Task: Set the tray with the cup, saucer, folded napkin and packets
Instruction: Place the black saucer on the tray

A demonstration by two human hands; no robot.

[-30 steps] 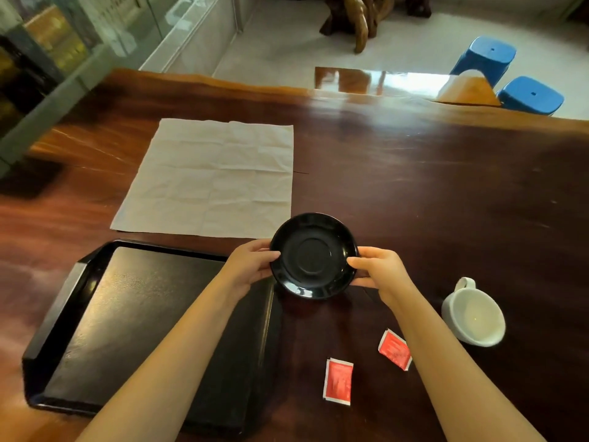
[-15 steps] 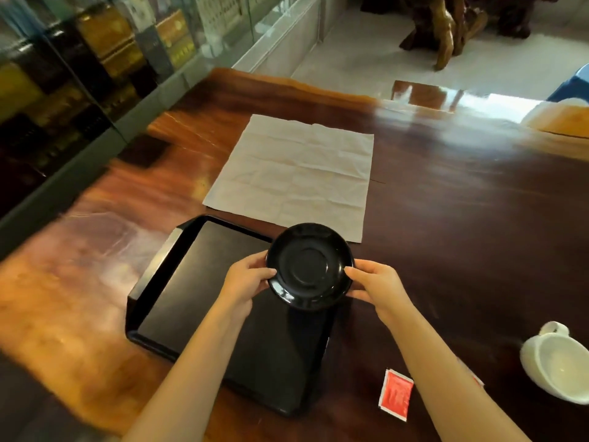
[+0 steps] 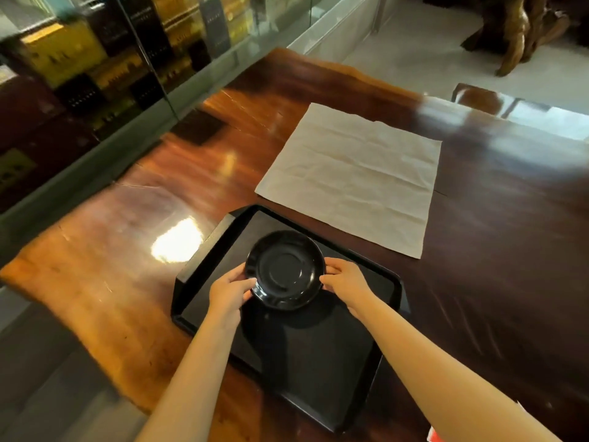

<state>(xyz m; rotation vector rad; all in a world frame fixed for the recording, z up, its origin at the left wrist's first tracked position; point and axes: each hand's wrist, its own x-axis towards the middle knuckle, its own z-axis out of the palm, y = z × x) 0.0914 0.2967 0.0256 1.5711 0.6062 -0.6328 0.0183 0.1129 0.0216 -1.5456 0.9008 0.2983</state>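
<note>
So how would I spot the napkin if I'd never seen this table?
Start at the long dark wooden table. Just beyond the black tray's far edge lies the napkin, spread flat and unfolded. It is the only pale, creased cloth square there; everything nearby is dark and glossy.

A: Saucer (image 3: 284, 270)?
B: Black, glossy, tilted slightly, rim pinched between fingers (image 3: 247, 280) either side, over tray (image 3: 204, 250).
A: Napkin (image 3: 350, 177)?
B: Unfolded, flat, beyond the fingertips, just past tray's far edge.

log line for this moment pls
step: placing saucer | left hand: gripping saucer rim | right hand: gripping opposite rim | saucer: over tray | napkin: unfolded on table
</note>
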